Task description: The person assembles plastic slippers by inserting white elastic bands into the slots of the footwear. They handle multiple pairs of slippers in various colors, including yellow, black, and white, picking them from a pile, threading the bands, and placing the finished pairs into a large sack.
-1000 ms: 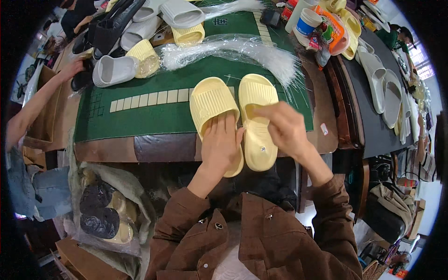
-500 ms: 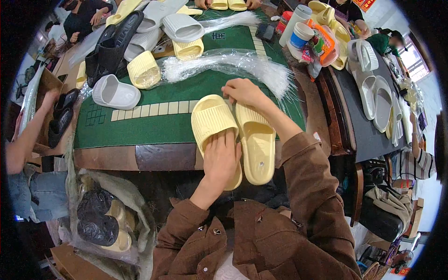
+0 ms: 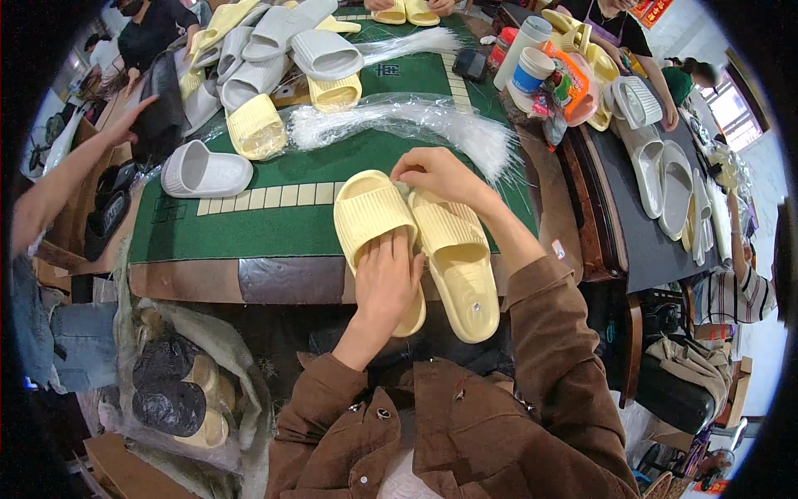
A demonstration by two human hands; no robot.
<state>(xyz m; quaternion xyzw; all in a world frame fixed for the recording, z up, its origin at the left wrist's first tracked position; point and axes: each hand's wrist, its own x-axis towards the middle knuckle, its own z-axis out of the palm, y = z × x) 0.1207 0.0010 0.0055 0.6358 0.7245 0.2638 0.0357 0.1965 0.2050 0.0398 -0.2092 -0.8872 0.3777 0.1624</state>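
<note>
A pair of pale yellow ribbed slide slippers hangs over the table's near edge in front of me, heels toward me. My left hand [image 3: 386, 279] has its fingers under the strap of the left slipper [image 3: 373, 212], gripping it. At the toe of the right slipper [image 3: 461, 266] my right hand [image 3: 436, 173] is closed, its fingertips pinched by the gap between the two toes. What lies in those fingertips is too small to make out. Beyond my hands, a plastic-wrapped bundle of thin clear strips [image 3: 407, 118] lies on the green mat [image 3: 291, 229].
Grey and yellow slippers are piled at the back left, with a single grey slipper [image 3: 206, 170] nearer. A co-worker's hand [image 3: 125, 125] reaches in from the left. Cups [image 3: 532, 68] and packages stand at the back right. Below left sits a sack [image 3: 249, 374] of slippers.
The right slipper's heel has swung right and toward me, widening the gap between the heels. On the left, the co-worker's hand has risen toward the pile, and the black slippers there have shifted left, blurred.
</note>
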